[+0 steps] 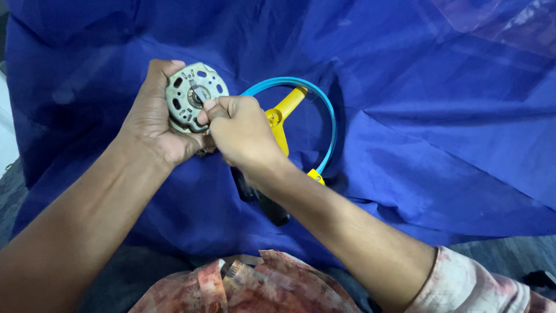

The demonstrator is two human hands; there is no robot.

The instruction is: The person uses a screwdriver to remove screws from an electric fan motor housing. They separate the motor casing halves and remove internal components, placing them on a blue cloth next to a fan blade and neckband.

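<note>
A round grey metal motor housing [193, 95], pierced with slots, is gripped from the left by the left hand [152, 119], fingers wrapped around its edge and underside. The right hand [240, 130] is clenched just beside it, fingertips pressed at the housing's lower right edge; what is pinched there cannot be told. Both are held above a blue cloth [440, 139]. Behind the right hand, a blue hoop [331, 124] with yellow spokes [285, 110] lies on the cloth, and 1 dark handle [263, 203] shows under the right wrist. No container is seen.
</note>
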